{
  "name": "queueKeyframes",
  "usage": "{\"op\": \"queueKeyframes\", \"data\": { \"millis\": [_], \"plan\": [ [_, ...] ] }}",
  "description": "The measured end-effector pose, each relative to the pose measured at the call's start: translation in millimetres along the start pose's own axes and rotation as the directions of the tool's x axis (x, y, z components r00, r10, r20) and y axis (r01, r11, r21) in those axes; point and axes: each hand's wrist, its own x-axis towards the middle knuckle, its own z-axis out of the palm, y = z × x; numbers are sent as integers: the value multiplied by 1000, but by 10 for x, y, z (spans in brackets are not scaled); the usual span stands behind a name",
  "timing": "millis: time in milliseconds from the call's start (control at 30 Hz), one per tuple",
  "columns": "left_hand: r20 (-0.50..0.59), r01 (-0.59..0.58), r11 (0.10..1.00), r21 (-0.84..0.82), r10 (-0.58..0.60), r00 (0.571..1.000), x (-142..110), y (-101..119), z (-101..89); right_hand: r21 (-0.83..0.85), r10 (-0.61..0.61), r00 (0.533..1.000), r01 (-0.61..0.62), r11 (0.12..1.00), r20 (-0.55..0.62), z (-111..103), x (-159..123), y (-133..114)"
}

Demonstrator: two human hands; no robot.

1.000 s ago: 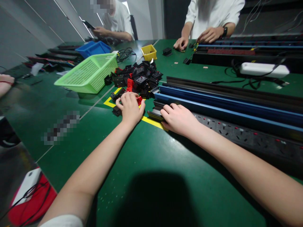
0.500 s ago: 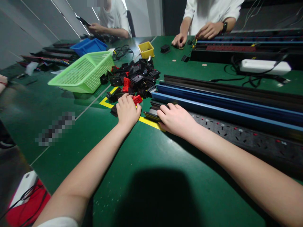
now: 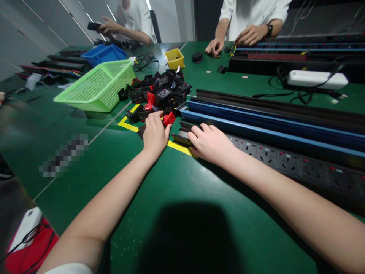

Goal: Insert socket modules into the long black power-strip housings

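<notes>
My left hand (image 3: 155,134) is at the near edge of a pile of black plastic socket parts (image 3: 164,93). Its fingers are curled, with a red plastic socket part (image 3: 169,118) between the index finger and the thumb. The fingertips are partly hidden behind the hand. To the right, my right hand (image 3: 209,141) wraps over the near end of a long black power strip (image 3: 273,155), a channel with a row of sockets and small red marks. The channel's open end (image 3: 181,137) juts out left of my fingers. Another red part (image 3: 150,99) lies in the pile.
Blue-edged rails (image 3: 242,123) lie behind the strip. A green basket (image 3: 94,87), a blue bin (image 3: 104,55) and a yellow box (image 3: 174,59) stand beyond the pile. Across the table are a co-worker's hands (image 3: 248,36) and a white power strip (image 3: 316,80). Yellow tape (image 3: 182,148) marks the tabletop.
The red part by my left hand has turned and shifted slightly right, and the left fingers have drawn in beside it. My right hand stays on the strip. The view has shifted a little.
</notes>
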Motion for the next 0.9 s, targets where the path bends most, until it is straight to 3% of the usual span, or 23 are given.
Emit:
{"op": "queueKeyframes", "data": {
  "millis": [567, 900],
  "plan": [
    [-116, 12, 986, -164, -32, 993, 10, 34, -9, -26, -15, 1000, 15, 1000, 12, -3, 4, 0],
    [-199, 107, 969, -222, -153, 968, 51, -52, 19, -42, -20, 1000, 21, 999, 20, -5, -2, 1]
  ]
}}
